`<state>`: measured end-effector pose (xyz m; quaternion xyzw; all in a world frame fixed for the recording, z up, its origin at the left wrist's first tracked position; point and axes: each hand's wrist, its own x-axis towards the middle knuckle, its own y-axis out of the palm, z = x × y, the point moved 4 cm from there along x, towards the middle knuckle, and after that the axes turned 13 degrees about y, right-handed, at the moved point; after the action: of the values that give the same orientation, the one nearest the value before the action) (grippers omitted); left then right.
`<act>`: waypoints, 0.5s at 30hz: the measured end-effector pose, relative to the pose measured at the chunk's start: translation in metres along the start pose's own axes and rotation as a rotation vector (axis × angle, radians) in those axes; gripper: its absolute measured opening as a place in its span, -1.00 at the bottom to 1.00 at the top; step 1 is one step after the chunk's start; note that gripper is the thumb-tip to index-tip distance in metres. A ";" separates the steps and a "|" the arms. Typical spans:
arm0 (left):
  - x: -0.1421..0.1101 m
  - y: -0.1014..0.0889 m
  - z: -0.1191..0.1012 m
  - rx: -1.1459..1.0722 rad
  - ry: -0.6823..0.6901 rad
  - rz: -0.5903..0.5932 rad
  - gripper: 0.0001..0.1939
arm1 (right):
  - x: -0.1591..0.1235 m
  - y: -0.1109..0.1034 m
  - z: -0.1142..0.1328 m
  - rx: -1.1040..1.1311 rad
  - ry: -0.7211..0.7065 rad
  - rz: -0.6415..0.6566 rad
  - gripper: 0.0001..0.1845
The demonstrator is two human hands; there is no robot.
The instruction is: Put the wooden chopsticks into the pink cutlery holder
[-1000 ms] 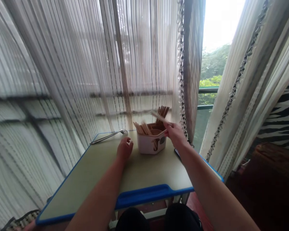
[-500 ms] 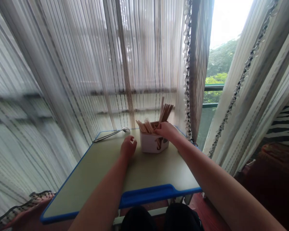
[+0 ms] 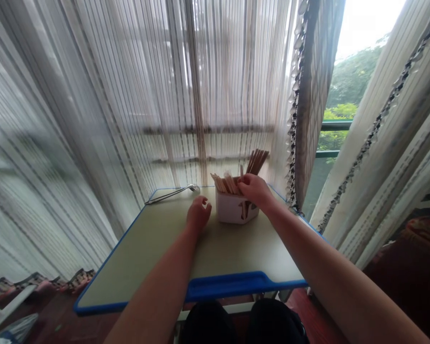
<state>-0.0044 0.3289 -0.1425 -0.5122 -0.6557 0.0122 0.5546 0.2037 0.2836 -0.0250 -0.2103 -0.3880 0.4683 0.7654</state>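
A white holder (image 3: pixel 232 212) full of wooden sticks (image 3: pixel 258 160) stands at the far side of a small beige table with a blue rim (image 3: pixel 229 285). My right hand (image 3: pixel 255 189) lies over the holder's top, fingers curled down among the sticks, pinched on a stick. My left hand (image 3: pixel 198 214) rests on the table just left of the holder, fingers curled in; what it holds, if anything, is hidden.
A metal spoon (image 3: pixel 172 193) lies at the table's far left corner. Striped sheer curtains (image 3: pixel 129 95) hang close behind and to both sides. An open gap at the right shows a green railing (image 3: pixel 335 126) and trees. My knees show under the near edge.
My right hand has come down from holding a stick above the holder to resting on its top among the sticks. The view has shifted slightly left. My left hand has stayed put.
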 end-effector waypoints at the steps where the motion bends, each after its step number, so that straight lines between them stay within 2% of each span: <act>1: 0.000 0.000 0.000 0.000 0.002 0.000 -0.82 | -0.001 0.000 0.002 0.018 -0.015 -0.001 -0.76; 5: 0.001 -0.001 -0.002 0.004 -0.001 0.004 -0.82 | -0.007 -0.005 0.012 0.043 -0.097 0.024 -0.75; 10: 0.001 -0.001 -0.002 0.013 -0.011 0.017 -0.83 | -0.013 -0.019 0.019 0.046 -0.118 -0.088 -0.74; 12: 0.001 -0.001 -0.002 0.016 -0.004 0.016 -0.82 | -0.016 -0.018 0.017 0.057 -0.112 -0.060 -0.77; 15: 0.001 -0.002 -0.003 0.013 0.012 0.010 -0.82 | -0.019 -0.010 0.010 0.090 -0.108 0.050 -0.79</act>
<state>-0.0036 0.3265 -0.1395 -0.5118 -0.6497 0.0162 0.5619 0.1962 0.2615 -0.0200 -0.1596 -0.4021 0.5151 0.7400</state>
